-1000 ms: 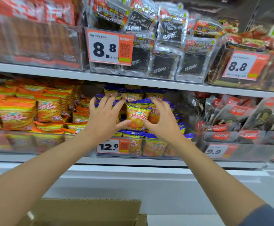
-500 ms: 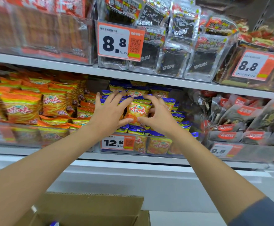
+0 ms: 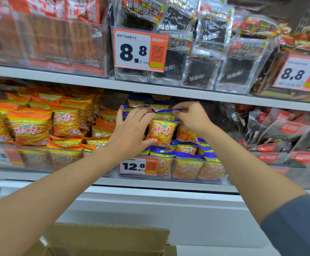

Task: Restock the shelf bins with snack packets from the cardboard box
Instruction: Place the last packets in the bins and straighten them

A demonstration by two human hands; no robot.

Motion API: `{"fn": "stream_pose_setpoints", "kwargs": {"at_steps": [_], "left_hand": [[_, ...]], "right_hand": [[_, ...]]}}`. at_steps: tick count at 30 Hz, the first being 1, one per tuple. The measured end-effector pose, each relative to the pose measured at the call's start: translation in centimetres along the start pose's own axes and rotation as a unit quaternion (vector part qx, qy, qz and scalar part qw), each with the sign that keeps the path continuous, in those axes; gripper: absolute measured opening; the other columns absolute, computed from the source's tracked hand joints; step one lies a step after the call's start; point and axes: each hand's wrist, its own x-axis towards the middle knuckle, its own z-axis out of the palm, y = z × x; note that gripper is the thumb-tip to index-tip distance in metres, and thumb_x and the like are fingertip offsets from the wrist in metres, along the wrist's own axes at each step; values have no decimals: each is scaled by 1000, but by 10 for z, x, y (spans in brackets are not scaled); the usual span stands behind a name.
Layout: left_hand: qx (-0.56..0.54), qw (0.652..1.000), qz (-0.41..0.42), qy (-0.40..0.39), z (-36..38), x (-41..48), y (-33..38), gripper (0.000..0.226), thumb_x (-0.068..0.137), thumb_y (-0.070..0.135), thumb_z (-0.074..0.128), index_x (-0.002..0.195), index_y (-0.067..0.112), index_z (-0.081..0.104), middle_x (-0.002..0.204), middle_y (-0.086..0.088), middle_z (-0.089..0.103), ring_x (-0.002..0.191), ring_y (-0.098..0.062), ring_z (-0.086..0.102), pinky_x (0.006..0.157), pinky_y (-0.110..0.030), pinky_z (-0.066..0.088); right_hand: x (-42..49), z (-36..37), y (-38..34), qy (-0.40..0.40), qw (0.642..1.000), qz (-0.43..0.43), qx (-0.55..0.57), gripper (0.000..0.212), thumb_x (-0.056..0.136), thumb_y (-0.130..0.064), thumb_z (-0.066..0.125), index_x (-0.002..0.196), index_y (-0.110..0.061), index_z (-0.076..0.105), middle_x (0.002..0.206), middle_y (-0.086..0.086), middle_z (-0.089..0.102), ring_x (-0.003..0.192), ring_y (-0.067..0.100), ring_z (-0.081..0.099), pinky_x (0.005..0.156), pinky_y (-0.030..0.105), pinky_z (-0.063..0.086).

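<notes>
Packet (image 3: 161,132) stands upright on top of the pile in the middle bin (image 3: 187,170), toward the front edge of the lower shelf (image 3: 169,183). It's face out, I'd guess so the label reads. My right hand (image 3: 191,117), wrist bent down, pinches a blue seam just above it; same packet or the one behind, I can't tell. My left hand (image 3: 130,132) lies flat, fingers straight and spread, thumb at the bottom corner, bracing it. Box (image 3: 104,239) sits below.

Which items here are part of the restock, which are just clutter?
Job: blue-topped yellow snack packets, their clear plastic bin, brown cardboard box, left hand steadying, right hand pinching a packet top.
Bystanders: orange snack packets, black foil pouches above, red-labelled dark pouches at right.
</notes>
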Motion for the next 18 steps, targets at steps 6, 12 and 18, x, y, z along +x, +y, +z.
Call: {"fn": "stream_pose_setpoints", "kwargs": {"at_steps": [6,12,18], "left_hand": [[-5,1000,1,31,6,-2,0,67,74,59,70,128,25,50,135,3,53,131,-19,44,117,-59,11],[16,999,9,28,4,1,1,65,75,59,69,127,26,48,155,0,31,145,-21,24,116,-62,10],[42,999,12,-14,2,8,2,66,80,63,62,130,25,44,148,5,42,145,-17,25,116,-63,5]], "right_hand": [[-3,11,1,3,998,40,39,17,95,-15,61,108,-7,69,87,2,63,68,8,53,53,10,40],[-11,-12,-13,-108,993,31,40,36,96,-17,57,132,-12,58,126,2,60,89,16,66,74,22,57],[-43,-3,1,-45,992,-54,-102,44,78,-30,80,118,-21,64,91,4,65,72,12,66,75,33,56]]}}
